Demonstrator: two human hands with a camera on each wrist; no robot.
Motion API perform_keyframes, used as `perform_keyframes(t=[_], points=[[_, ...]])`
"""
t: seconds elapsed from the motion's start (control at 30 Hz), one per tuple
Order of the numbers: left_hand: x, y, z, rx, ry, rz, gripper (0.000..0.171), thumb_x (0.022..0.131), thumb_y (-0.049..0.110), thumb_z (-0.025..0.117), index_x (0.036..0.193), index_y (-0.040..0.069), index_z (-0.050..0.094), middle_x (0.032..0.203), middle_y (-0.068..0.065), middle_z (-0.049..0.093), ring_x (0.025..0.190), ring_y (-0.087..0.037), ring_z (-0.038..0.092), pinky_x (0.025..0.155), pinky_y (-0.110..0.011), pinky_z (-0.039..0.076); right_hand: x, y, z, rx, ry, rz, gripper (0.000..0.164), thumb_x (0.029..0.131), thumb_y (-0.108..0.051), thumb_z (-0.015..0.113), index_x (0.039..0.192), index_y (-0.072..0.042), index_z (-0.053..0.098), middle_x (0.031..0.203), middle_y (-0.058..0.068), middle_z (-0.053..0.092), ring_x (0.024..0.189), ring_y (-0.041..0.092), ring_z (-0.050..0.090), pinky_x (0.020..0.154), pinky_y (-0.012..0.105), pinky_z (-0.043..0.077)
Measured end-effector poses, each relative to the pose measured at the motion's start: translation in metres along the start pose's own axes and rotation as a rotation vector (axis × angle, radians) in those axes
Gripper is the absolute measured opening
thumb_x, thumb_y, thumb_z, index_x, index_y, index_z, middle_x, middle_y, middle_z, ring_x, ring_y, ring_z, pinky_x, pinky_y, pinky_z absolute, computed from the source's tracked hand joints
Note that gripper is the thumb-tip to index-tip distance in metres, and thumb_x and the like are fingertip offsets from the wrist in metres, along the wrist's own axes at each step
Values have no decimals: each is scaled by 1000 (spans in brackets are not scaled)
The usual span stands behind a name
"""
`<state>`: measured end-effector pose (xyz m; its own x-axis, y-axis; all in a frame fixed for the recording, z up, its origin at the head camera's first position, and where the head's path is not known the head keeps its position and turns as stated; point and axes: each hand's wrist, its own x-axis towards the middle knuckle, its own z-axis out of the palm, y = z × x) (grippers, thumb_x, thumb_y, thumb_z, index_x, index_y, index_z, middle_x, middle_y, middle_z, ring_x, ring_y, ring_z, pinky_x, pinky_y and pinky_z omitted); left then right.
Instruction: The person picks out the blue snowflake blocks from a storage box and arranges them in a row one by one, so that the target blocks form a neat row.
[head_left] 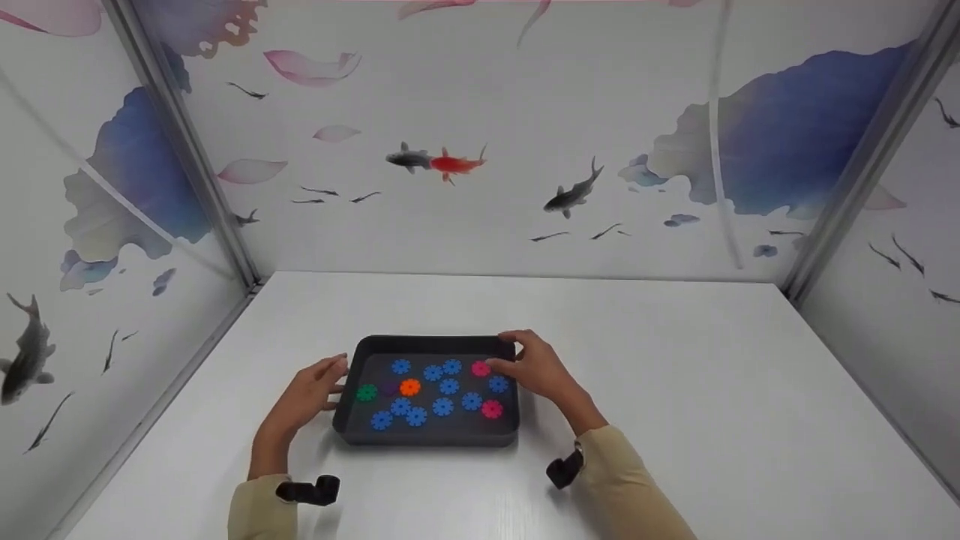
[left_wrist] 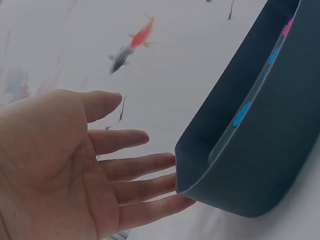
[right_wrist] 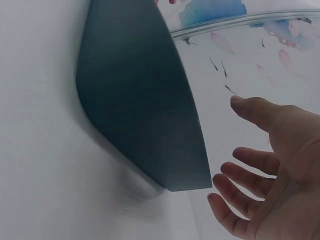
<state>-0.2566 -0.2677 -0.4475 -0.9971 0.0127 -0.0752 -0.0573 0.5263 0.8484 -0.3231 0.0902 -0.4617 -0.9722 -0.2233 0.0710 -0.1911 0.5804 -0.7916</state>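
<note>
A dark grey rectangular tray (head_left: 427, 439) sits on the white table. Small notched plastic discs lie spread over its floor: several blue discs (head_left: 448, 386), two pink discs (head_left: 491, 409), an orange disc (head_left: 410, 387), a green disc (head_left: 366, 392) and a dark purple disc (head_left: 389, 387). At the tray's left end is my left hand (head_left: 306, 394); its lower fingers (left_wrist: 145, 210) extend to the wall, while thumb and index stand apart from it. Beside the right end is my right hand (head_left: 541, 367), with loosely bent fingers (right_wrist: 240, 197) and spread thumb close to the wall.
The white table (head_left: 660, 375) extends on all sides of the tray. Printed panels with fish and petals (head_left: 487, 225) enclose it at the back and sides, joined by metal posts (head_left: 199, 150). Black wrist devices (head_left: 311, 490) sit at both beige cuffs.
</note>
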Motion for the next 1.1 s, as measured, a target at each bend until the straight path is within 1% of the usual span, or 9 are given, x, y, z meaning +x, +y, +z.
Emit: perform_keyframes(t=[0.07, 0.2, 0.3, 0.53, 0.67, 0.77, 0.87, 1.0, 1.1], points=[[0, -1, 0, -14, 1, -11, 70, 106, 51, 41, 154, 1, 35, 153, -29, 43, 132, -45, 53, 98, -48, 54, 2, 1, 1, -21, 5, -8, 58, 87, -35, 79, 136, -10, 60, 136, 11, 59, 99, 23, 58, 83, 37, 54], [1, 0, 1, -16, -2, -23, 64, 107, 45, 41, 154, 1, 35, 153, -28, 42, 130, -45, 55, 96, -47, 56, 4, 4, 3, -53, -9, -21, 55, 86, -31, 80, 133, -8, 63, 131, 12, 61, 111, 26, 59, 99, 44, 52], [2, 1, 2, -12, -6, -28, 60, 109, 39, 40, 154, 0, 35, 153, -28, 43, 129, -45, 56, 94, -46, 56, 5, 5, 4, -95, -29, -40, 52, 85, -28, 81, 130, -7, 65, 124, 11, 64, 116, 26, 59, 105, 46, 49], [6, -4, 5, -18, -27, -58, 57, 108, 36, 43, 154, 2, 36, 148, -28, 49, 128, -42, 57, 92, -44, 57, 7, 9, 9, -234, -65, -62, 41, 83, -25, 83, 119, -7, 72, 112, 9, 69, 107, 24, 61, 99, 45, 52], [7, -11, 7, -2, -41, -62, 52, 107, 26, 46, 153, 2, 38, 141, -27, 56, 121, -38, 62, 88, -42, 58, 8, 11, 13, -279, -61, -59, 40, 81, -26, 85, 115, -9, 74, 109, 6, 69, 105, 22, 60, 97, 44, 52], [7, -15, 6, 1, -51, -53, 49, 105, 15, 48, 152, 0, 40, 138, -29, 57, 116, -36, 65, 85, -43, 59, 8, 9, 14, -300, -56, -46, 40, 79, -26, 86, 113, -9, 75, 107, 6, 69, 102, 22, 59, 95, 45, 53], [6, -19, 5, -11, -55, -58, 48, 104, 9, 48, 150, -1, 42, 137, -30, 57, 116, -36, 65, 83, -43, 60, 8, 7, 16, -341, -57, -33, 41, 78, -27, 87, 113, -9, 75, 107, 6, 69, 100, 21, 58, 93, 45, 53], [4, -22, 4, -18, -59, -72, 47, 104, 8, 48, 150, 0, 42, 138, -28, 58, 118, -37, 64, 84, -45, 60, 8, 6, 19, -401, -64, -23, 41, 78, -29, 87, 112, -10, 76, 107, 6, 69, 96, 20, 55, 88, 44, 53], [3, -25, 4, -12, -61, -73, 47, 104, 8, 47, 150, 1, 42, 138, -28, 58, 119, -37, 64, 86, -47, 59, 9, 6, 21, -422, -71, -14, 38, 77, -29, 88, 108, -11, 77, 103, 5, 69, 94, 20, 54, 86, 43, 52]])
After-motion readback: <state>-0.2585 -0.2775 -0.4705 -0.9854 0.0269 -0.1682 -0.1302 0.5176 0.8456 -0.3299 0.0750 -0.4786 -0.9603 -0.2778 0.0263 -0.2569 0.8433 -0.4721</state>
